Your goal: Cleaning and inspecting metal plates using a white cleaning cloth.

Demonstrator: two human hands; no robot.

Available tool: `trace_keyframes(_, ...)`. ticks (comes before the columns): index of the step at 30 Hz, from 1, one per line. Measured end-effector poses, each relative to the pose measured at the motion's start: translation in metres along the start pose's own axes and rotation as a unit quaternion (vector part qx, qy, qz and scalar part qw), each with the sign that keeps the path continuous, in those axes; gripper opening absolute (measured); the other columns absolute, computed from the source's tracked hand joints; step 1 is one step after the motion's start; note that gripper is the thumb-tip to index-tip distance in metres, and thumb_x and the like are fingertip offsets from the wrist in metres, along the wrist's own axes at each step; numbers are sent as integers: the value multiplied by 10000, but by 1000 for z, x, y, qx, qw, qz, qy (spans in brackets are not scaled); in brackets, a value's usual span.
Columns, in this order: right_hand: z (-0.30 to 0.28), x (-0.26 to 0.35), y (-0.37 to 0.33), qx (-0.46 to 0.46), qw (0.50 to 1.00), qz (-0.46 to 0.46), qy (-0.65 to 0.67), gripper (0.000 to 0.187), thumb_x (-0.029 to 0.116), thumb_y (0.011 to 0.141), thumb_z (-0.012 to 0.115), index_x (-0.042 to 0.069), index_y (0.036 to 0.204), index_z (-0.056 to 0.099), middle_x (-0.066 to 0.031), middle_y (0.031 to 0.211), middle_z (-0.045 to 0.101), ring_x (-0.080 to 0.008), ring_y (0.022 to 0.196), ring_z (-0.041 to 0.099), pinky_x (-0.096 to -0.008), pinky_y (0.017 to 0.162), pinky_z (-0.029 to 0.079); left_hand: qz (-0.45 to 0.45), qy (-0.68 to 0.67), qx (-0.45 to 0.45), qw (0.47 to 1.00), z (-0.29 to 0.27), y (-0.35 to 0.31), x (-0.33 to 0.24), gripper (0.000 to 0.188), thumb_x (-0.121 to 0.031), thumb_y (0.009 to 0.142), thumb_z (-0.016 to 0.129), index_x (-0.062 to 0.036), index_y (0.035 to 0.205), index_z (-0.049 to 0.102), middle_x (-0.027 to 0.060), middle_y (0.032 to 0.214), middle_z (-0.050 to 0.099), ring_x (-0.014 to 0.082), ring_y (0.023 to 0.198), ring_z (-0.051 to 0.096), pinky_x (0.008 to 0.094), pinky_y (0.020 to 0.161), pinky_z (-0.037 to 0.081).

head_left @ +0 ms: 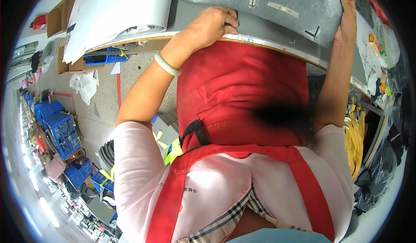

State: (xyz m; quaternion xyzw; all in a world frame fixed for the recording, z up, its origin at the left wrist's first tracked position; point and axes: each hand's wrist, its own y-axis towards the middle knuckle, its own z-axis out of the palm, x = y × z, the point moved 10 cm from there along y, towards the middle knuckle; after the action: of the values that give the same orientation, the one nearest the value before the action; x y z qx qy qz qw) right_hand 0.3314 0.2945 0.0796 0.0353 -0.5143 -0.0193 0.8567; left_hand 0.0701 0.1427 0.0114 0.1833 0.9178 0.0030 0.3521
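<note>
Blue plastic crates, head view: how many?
4 clear blue plastic crates: one under the table edge, two on the left floor, one lower left. More may hide in far clutter.

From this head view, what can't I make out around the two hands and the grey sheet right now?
- Grey sheet: far side cut off by the top edge.
- Right hand: fingertips curl over the sheet's edge; grip unclear.
- Left hand: palm underside hidden.
- Table front: masked by the red apron.
- Bracelet: detail too small.

left hand (212,26) curled, right hand (346,19) extended flat
</note>
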Motion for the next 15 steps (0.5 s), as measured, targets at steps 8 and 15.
trace_keyframes(8,2,-6,9,58,998,-14,28,269,255,1011,639,96,1225,602,-38,1147,682,-151,1015,672,-308,892,552,37,55,-7,998,0,-7,-10,158,-135,924,651,-4,963,729,134,1054,702,365,958,664,422,846,536)
trace_keyframes(15,47,-33,-16,234,671,345,613,290,274,1008,644,95,1233,602,-39,1127,691,-149,987,681,-302,876,558,72,133,-18,988,7,-11,-19,160,-104,934,577,-20,929,712,125,1017,695,359,897,670,448,797,544)
